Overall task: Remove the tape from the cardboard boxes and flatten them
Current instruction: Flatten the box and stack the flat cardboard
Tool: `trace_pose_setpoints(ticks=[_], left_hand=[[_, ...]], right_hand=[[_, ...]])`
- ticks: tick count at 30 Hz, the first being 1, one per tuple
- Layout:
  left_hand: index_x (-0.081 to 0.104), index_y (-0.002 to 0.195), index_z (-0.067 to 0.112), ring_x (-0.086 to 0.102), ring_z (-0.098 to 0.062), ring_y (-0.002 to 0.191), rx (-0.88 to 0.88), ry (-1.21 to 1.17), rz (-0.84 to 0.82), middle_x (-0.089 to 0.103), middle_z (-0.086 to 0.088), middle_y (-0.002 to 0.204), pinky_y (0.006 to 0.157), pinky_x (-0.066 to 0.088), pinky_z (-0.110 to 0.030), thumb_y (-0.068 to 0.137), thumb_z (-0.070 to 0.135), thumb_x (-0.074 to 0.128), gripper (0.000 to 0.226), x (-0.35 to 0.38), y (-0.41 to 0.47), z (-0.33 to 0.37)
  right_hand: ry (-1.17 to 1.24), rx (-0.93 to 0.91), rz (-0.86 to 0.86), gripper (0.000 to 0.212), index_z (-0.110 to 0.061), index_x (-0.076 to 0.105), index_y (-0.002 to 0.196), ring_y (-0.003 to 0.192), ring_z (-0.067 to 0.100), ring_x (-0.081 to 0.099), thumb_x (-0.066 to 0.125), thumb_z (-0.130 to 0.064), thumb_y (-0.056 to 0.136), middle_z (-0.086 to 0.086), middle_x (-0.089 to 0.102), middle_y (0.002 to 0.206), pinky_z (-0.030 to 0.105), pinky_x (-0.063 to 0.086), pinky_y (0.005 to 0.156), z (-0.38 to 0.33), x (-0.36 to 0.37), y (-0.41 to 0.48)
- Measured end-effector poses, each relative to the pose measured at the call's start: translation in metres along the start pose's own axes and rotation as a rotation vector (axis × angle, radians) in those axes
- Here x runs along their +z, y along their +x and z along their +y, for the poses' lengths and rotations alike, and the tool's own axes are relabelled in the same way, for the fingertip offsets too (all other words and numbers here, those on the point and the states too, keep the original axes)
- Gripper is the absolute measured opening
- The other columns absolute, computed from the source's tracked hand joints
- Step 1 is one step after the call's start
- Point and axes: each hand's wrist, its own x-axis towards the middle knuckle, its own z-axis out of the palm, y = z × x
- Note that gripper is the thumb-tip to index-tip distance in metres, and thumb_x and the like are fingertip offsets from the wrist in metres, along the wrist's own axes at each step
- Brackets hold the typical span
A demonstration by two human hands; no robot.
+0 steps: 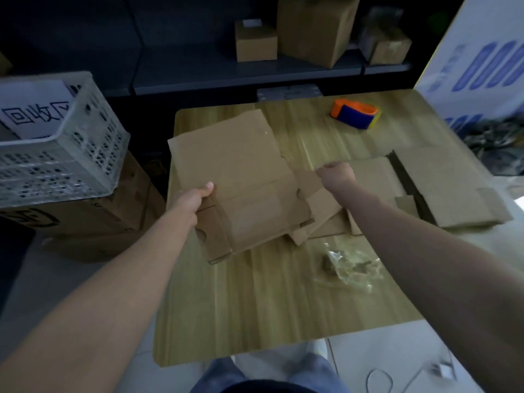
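A brown cardboard box (243, 177), opened out and nearly flat, lies tilted over the left part of the wooden table (255, 302). My left hand (195, 198) grips its left edge, thumb on top. My right hand (336, 173) is closed at the box's right side, pinching something small that I cannot make out. Flattened cardboard (442, 182) lies to the right, part of it under my right forearm. A crumpled wad of clear tape (348, 268) rests on the table in front of the boxes.
An orange and blue tape dispenser (355, 113) sits at the table's far side. A white perforated crate (56, 148) stands on a cardboard carton (93, 219) to the left. Several closed boxes (312, 29) sit on a dark shelf behind. A white and blue board (482, 61) leans at the right.
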Motion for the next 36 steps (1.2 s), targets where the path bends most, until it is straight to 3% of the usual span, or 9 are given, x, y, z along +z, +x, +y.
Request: trace_pose_setpoints(ticks=[5,8,10,12,19,22,26,31,36], left_hand=[[0.06,0.116,0.007,0.067,-0.023,0.079,-0.033,-0.005,-0.028,0.069,-0.009,0.108,0.058,0.054,-0.034,0.059,0.032,0.088,0.069,0.069,-0.011,-0.008],[0.062,0.103,0.006,0.065,-0.022,0.079,-0.029,0.045,-0.048,0.068,-0.006,0.095,0.071,0.054,-0.038,0.065,0.029,0.085,0.05,0.117,-0.033,-0.01],[0.063,0.105,0.006,0.065,-0.024,0.086,-0.044,0.083,-0.064,0.068,-0.006,0.099,0.081,0.054,-0.042,0.068,0.027,0.083,0.047,0.141,-0.037,-0.013],[0.063,0.114,0.006,0.065,-0.025,0.096,-0.034,0.094,-0.065,0.067,-0.007,0.11,0.086,0.053,-0.048,0.066,0.028,0.084,0.057,0.156,-0.038,-0.018],[0.062,0.119,0.005,0.063,-0.027,0.106,-0.058,0.156,-0.097,0.065,-0.008,0.117,0.09,0.051,-0.049,0.075,0.025,0.078,0.051,0.187,-0.045,-0.027],[0.063,0.115,0.006,0.063,-0.026,0.103,-0.022,0.147,-0.096,0.064,-0.008,0.117,0.089,0.05,-0.044,0.079,0.024,0.074,0.042,0.19,-0.051,-0.021],[0.064,0.095,0.007,0.06,-0.021,0.08,-0.01,0.096,-0.046,0.062,-0.008,0.106,0.081,0.048,-0.037,0.083,0.019,0.07,0.018,0.179,-0.056,-0.018],[0.053,0.069,0.011,0.051,-0.016,0.063,-0.024,0.028,0.02,0.055,-0.002,0.072,0.063,0.044,-0.03,0.088,0.016,0.065,0.023,0.169,-0.06,-0.023],[0.058,0.074,0.013,0.056,-0.019,0.065,-0.122,0.085,-0.118,0.064,-0.003,0.066,0.056,0.045,-0.032,0.087,0.023,0.066,0.018,0.195,-0.057,-0.024]], right_hand=[[0.056,0.053,0.052,0.033,-0.005,0.056,0.124,0.101,0.021,0.053,0.056,-0.02,0.095,0.008,0.057,0.111,0.03,0.041,0.079,0.024,-0.083,0.029],[0.09,0.085,0.042,0.041,-0.007,0.046,0.135,0.116,0.024,0.054,0.053,-0.012,0.095,0.01,0.055,0.129,0.026,0.047,0.084,0.04,-0.13,0.048],[0.103,0.135,0.048,0.04,-0.002,0.049,0.131,0.102,0.029,0.059,0.057,-0.017,0.094,0.014,0.061,0.111,0.027,0.048,0.068,0.055,-0.152,0.065],[-0.107,0.125,0.035,0.04,0.001,0.054,0.12,0.084,0.026,0.056,0.063,-0.025,0.092,0.012,0.057,0.087,0.03,0.043,0.063,0.071,-0.169,0.077],[-0.251,0.168,-0.03,0.023,-0.007,0.048,0.089,0.056,0.016,0.042,0.064,-0.024,0.091,0.005,0.045,0.067,0.025,0.031,0.045,0.113,-0.196,0.106],[-0.273,0.166,-0.091,0.023,-0.007,0.05,0.097,0.067,0.02,0.047,0.063,-0.025,0.091,0.007,0.049,0.079,0.026,0.038,0.056,0.121,-0.187,0.112],[-0.371,0.184,-0.136,0.048,0.004,0.047,0.13,0.108,0.03,0.056,0.061,-0.023,0.092,0.017,0.056,0.12,0.03,0.042,0.075,0.135,-0.167,0.117],[-0.364,0.153,0.015,0.032,0.002,0.053,0.12,0.101,0.029,0.058,0.055,-0.015,0.093,0.013,0.059,0.108,0.029,0.044,0.071,0.136,-0.164,0.125],[-0.434,0.178,0.113,0.048,-0.003,0.048,0.129,0.116,0.035,0.05,0.059,-0.03,0.09,0.017,0.053,0.127,0.045,0.049,0.094,0.144,-0.212,0.136]])
